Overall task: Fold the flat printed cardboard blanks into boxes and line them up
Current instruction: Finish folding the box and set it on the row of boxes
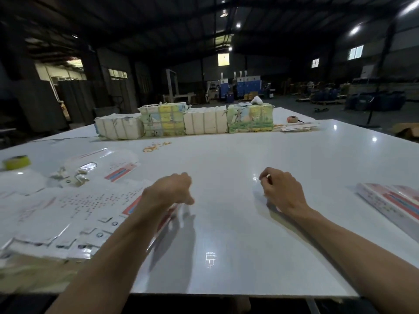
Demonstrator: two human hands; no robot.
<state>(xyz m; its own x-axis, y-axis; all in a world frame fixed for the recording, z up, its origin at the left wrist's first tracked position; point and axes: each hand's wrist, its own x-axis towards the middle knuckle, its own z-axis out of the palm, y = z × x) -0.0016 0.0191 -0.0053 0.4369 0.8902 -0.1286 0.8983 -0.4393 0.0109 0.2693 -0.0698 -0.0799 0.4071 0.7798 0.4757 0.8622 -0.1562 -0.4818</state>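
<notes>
- Few boxes (390, 207), seemingly folded, lie near right; most flat blanks (68, 214) wait near left.
- Left hand (172, 189) curls over a blurred blank (169, 217); grip unclear.
- Right hand (281, 189) curled, apparently empty.

Table (226, 155): flat blanks (68, 211) spread at left; folded boxes (390, 202) at right edge. Bundles (205, 120) in a row along far side, rubber bands (156, 146) just before them. Tape roll (16, 162) far left.
</notes>
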